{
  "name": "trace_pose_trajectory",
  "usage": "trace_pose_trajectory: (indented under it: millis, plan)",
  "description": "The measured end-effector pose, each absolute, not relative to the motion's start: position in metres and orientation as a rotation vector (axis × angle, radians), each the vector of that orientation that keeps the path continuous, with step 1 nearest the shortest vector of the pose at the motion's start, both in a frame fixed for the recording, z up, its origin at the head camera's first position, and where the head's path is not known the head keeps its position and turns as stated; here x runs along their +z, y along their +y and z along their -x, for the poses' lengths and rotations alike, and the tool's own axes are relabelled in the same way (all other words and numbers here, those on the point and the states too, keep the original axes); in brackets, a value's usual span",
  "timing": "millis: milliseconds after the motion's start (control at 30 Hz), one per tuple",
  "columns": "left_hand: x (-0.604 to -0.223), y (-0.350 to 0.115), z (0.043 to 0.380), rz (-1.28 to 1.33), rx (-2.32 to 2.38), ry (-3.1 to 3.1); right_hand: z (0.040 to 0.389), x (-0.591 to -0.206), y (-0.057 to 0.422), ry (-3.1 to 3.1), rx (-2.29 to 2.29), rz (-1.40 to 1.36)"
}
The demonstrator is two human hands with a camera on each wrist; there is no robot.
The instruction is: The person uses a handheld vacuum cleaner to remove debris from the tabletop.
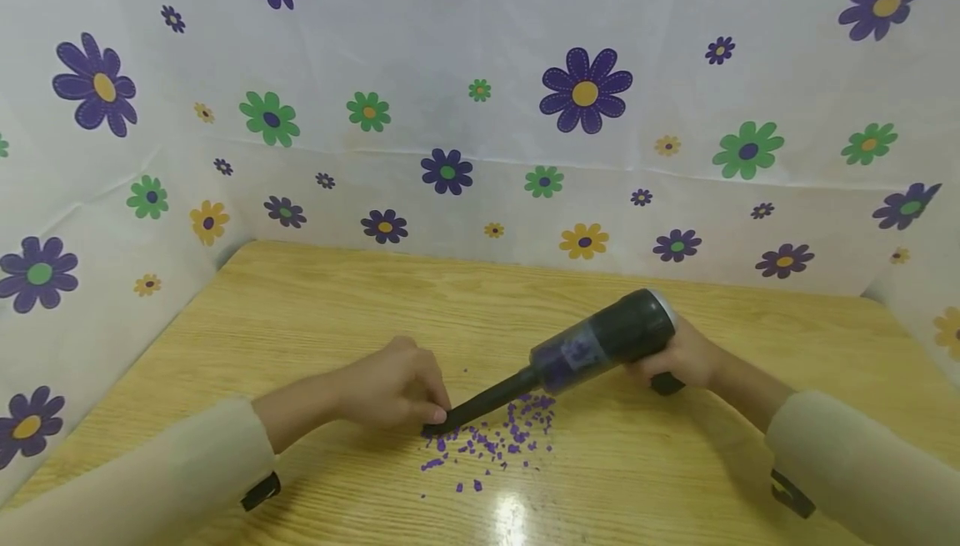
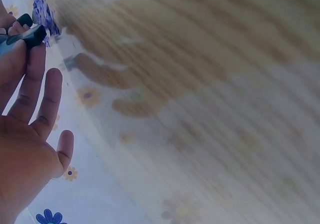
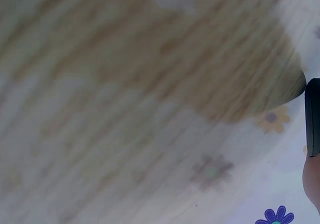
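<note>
A black handheld vacuum cleaner (image 1: 633, 329) slants over the table, its clear dust cup (image 1: 573, 356) showing purple inside. My right hand (image 1: 686, 354) grips its handle from behind; the body hides part of the fingers. At the low end, my left hand (image 1: 393, 388) pinches the tip of the narrow nozzle (image 1: 491, 396) between thumb and finger. The left wrist view shows that hand (image 2: 30, 104) with the other fingers spread away from the nozzle tip (image 2: 36, 36). Small purple scraps (image 1: 513, 438) lie scattered under and in front of the nozzle. Only a dark part of the handle (image 3: 313, 116) appears in the right wrist view.
The wood-grain table (image 1: 337, 304) is bounded at the back and sides by a white flower-print cloth (image 1: 487, 37). Both sleeves (image 1: 187, 454) are pale, with dark straps below the cuffs. Light glares off the front of the tabletop.
</note>
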State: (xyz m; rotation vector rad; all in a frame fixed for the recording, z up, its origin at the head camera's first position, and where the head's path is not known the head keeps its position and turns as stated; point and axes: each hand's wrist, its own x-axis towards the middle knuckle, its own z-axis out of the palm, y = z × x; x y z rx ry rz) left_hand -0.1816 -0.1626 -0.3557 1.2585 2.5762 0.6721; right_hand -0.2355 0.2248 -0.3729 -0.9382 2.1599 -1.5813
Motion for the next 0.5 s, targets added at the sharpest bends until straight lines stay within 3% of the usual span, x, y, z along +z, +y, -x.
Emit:
trace_pose_trajectory:
  millis: [500]
  plan:
    - [-0.3534,-0.1655,0.1748,-1.310,0.659,2.587,0.2262,-0.3744,0.2210,2.289,-1.535,0.938]
